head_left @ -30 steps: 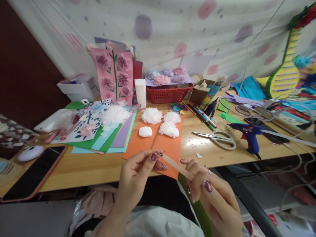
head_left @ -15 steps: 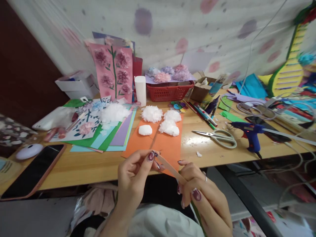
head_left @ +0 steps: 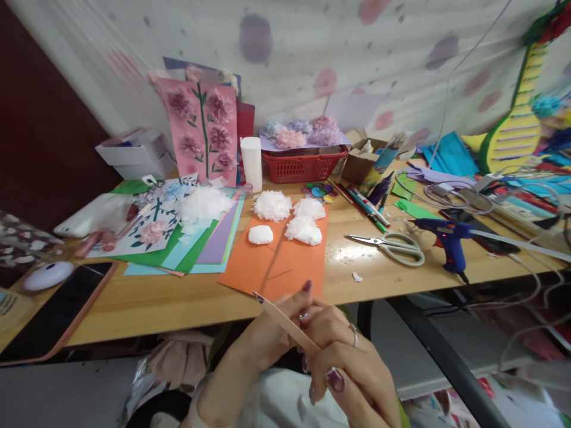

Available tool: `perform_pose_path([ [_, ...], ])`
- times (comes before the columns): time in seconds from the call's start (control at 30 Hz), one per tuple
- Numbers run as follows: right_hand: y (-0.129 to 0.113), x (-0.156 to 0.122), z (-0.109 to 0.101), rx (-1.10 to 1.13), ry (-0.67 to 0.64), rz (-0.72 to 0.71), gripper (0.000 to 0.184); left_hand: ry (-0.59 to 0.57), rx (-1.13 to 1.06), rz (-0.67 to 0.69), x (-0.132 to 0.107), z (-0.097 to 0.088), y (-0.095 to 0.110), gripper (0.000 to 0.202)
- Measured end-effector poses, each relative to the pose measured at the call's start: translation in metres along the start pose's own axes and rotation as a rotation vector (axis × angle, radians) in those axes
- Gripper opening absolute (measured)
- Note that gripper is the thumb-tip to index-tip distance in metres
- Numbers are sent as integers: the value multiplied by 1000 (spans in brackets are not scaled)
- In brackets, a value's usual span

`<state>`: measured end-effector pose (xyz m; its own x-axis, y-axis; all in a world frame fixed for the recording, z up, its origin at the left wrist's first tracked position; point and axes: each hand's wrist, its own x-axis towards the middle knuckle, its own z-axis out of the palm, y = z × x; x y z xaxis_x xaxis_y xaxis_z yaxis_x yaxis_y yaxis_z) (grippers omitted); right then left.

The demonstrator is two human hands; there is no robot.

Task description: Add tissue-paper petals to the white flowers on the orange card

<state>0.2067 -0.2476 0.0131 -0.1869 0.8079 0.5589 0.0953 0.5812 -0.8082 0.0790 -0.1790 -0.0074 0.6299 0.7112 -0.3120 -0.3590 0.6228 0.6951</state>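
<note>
Both hands are held together in front of the table's near edge, over my lap. A thin tan paper strip (head_left: 280, 317) runs between them, its pointed tip sticking up to the left. My left hand (head_left: 272, 339) has its fingers curled against the strip from below. My right hand (head_left: 345, 371), with a ring and dark red nails, is closed round the strip's lower end. Just beyond lies an orange sheet (head_left: 292, 267) with several white tissue puffs (head_left: 272, 205) on it.
On the wooden table (head_left: 143, 303) are scissors (head_left: 392, 246), a blue glue gun (head_left: 446, 238), pens (head_left: 366, 208), a red basket (head_left: 303, 163), stacked coloured paper (head_left: 196, 246), a phone (head_left: 57, 312) at left and cables (head_left: 464, 199) at right.
Both hands have dropped toward my lap and come together. The left hand's pinch on the strip's upper end has slid down, leaving the tip free.
</note>
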Motion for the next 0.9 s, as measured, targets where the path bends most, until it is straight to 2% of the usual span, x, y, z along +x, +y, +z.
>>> perform_pose_path([
  [0.13,2,2,0,-1,-64,20,32,36,-187,116,8,6,0,43],
  [0.27,4,-1,-3,34,-80,99,28,132,-372,245,2,-6,21,31],
  [0.43,14,-12,-27,193,-116,223,26,317,-520,471,-18,-34,56,56],
  [0.5,18,-14,-44,198,17,214,24,399,-569,558,-25,-41,66,59],
  [0.57,21,-11,-60,172,240,168,25,473,-604,623,-29,-44,72,59],
  [0.67,24,2,-73,80,539,84,29,504,-618,637,-28,-39,71,58],
  [0.7,24,7,-71,37,589,83,30,504,-619,624,-27,-35,69,58],
  [0.77,27,17,-60,-72,572,154,31,516,-617,580,-23,-25,63,56],
  [0.83,30,25,-41,-175,438,247,26,541,-603,528,-21,-14,57,53],
  [0.9,36,32,-18,-207,341,269,17,555,-581,479,-21,-3,51,53],
])
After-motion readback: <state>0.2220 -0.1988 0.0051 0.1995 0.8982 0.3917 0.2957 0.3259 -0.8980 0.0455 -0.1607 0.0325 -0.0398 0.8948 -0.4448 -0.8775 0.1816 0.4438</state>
